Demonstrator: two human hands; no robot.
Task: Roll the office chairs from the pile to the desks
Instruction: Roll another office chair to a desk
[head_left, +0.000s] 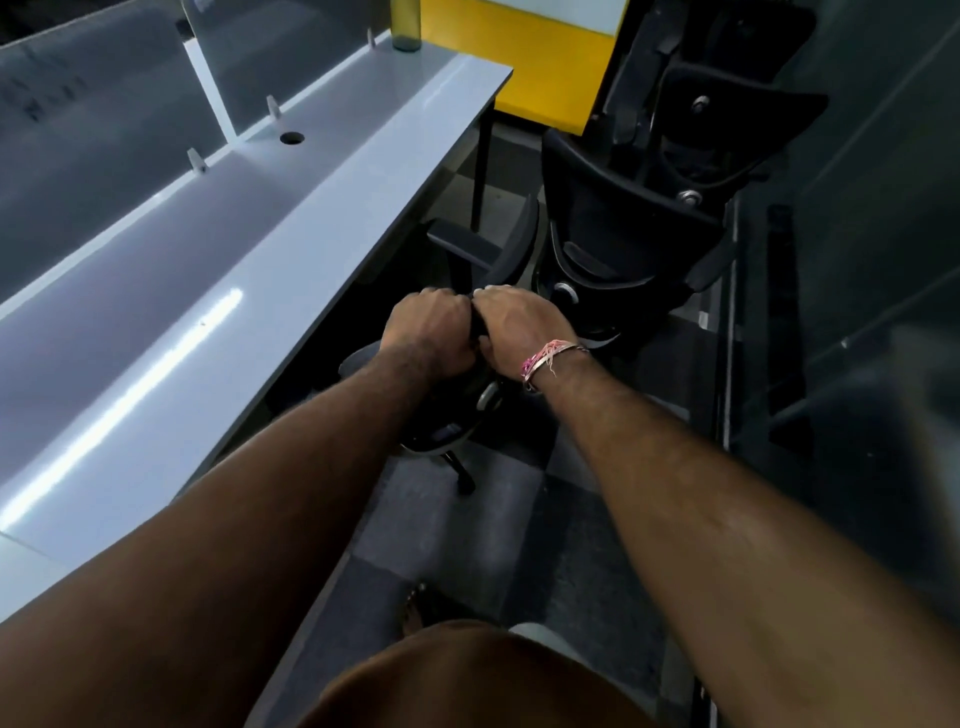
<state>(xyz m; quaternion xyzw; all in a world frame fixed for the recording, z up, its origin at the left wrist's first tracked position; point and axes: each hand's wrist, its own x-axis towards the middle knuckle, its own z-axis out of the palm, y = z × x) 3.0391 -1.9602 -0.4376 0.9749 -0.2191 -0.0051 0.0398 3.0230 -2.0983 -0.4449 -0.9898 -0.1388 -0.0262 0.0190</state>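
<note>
Both hands, left (428, 332) and right (511, 325), grip the chair (467, 415) top beside the desk (291, 270); its armrest (462, 241) looks likely to catch the desk edge.

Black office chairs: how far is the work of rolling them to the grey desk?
In hand: left hand and right hand grip the backrest top of one black office chair beside the long grey desk. Left: stacked black chairs remain ahead near the yellow panel. No finished placement is visible.
</note>
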